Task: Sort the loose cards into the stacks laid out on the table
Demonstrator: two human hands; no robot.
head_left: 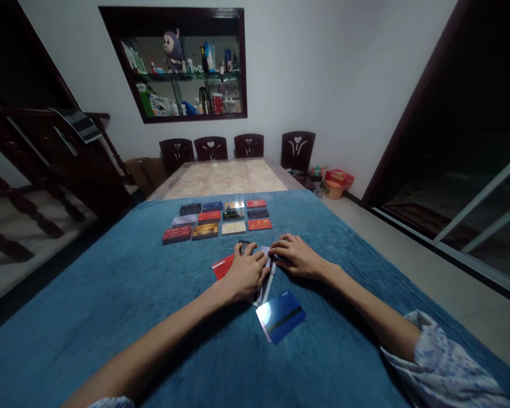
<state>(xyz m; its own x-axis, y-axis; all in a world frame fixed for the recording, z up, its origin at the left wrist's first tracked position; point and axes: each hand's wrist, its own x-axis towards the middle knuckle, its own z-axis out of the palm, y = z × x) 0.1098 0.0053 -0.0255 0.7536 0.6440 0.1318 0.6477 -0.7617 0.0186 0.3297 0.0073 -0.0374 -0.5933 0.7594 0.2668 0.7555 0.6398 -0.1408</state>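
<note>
My left hand [247, 272] lies over a loose spread of cards, fingers bent and resting on them. A red card [222, 266] and a black card [245, 247] stick out around it. My right hand [295, 256] has its curled fingertips on the edge of a pale card [271, 262] beside the left hand. Whether either hand grips a card is hidden under the fingers. Nearer to me, a shiny blue card [281, 314] with a dark stripe lies on top of another card.
Beyond my hands, several card stacks stand in three rows, with a cream stack [233, 228] in the nearest row. A blue cloth [161, 300] covers the near part of the table. Chairs [249, 146] stand at the far end, below a wall shelf [187, 75].
</note>
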